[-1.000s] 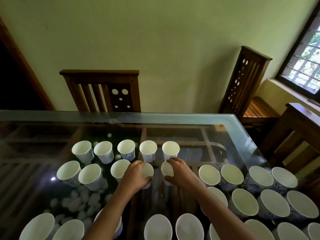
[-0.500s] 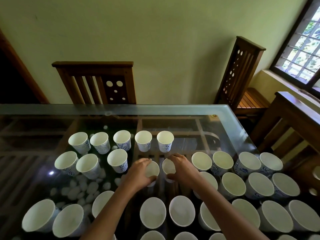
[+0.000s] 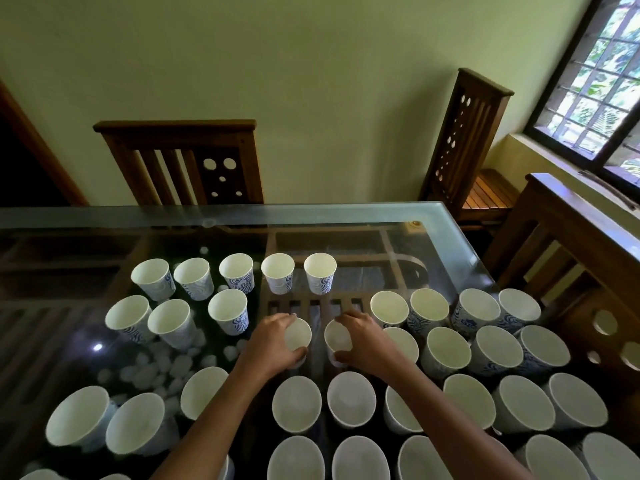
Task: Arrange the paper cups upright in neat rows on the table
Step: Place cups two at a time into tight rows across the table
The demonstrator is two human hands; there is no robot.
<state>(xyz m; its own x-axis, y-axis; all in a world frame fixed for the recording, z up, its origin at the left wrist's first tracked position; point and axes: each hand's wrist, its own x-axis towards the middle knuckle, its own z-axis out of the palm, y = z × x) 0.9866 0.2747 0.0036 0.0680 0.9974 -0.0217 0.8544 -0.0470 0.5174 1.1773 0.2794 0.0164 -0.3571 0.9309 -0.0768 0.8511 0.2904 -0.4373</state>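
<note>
A person's left hand (image 3: 273,341) and right hand (image 3: 367,341) are bare, the slim forearms behind each hand uncovered as far back as the view shows.

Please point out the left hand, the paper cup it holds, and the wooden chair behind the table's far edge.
left hand (image 3: 270,344): head view, back of the hand.
paper cup (image 3: 299,332): head view, its white inside.
wooden chair (image 3: 173,131): head view, top rail of the backrest.

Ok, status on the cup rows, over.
Left hand grips left cup, right hand grips right cup. Both cups upright at the second-row gap. Neighbour cup close beside right hand.
</note>
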